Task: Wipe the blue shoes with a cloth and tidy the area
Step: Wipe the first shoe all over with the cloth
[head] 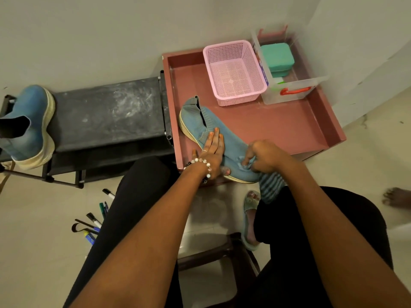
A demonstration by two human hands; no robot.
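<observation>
A blue knit shoe (213, 127) with a cream sole lies on the pink table (278, 125), toe toward me. My left hand (211, 152) rests flat on its upper, fingers straight, thumb under the sole edge. My right hand (264, 156) grips a blue striped cloth (270, 185) bunched against the shoe's toe; the cloth's end hangs down over my knee. The second blue shoe (29, 127) stands on the black shoe rack (106, 112) at the left.
A pink mesh basket (233, 72) and a clear box holding a teal case (277, 56) stand at the table's back. Several markers (93, 221) lie on the floor by my left leg. Another person's bare foot (395, 196) shows at the right. I sit on a brown stool (222, 252).
</observation>
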